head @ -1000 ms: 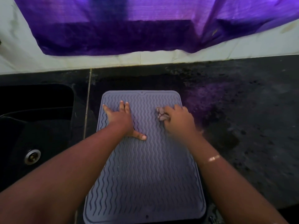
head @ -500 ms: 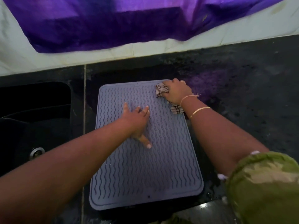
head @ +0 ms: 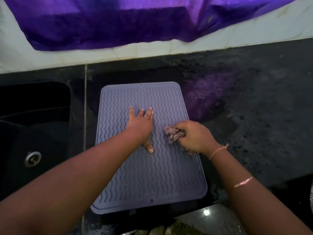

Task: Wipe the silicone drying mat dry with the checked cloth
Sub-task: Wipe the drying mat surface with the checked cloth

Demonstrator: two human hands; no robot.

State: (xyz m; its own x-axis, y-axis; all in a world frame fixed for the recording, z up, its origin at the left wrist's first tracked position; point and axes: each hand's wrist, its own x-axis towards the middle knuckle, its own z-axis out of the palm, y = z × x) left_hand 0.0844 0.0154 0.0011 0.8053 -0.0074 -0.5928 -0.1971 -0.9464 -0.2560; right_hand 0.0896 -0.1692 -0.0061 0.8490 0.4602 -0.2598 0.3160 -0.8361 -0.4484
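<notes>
A grey silicone drying mat [head: 159,180] with wavy ridges lies flat on the dark counter. My left hand [head: 141,123] presses on its middle with fingers straight and spread, thumb pointing back toward me. My right hand [head: 194,135] grips the bunched checked cloth [head: 172,134] against the mat near its right edge. Part of the cloth sticks out left of the fingers and a bit trails below the wrist; the rest is hidden under the hand.
A black sink [head: 33,126] with a metal drain [head: 32,158] sits left of the mat. The dark stone counter [head: 262,119] stretches right. A purple curtain [head: 135,19] hangs over the white wall behind. The counter's front edge runs just below the mat.
My right hand has drawn the cloth from the mat's far right corner back along the right side toward me. The left hand stays pressed on the mat's middle.
</notes>
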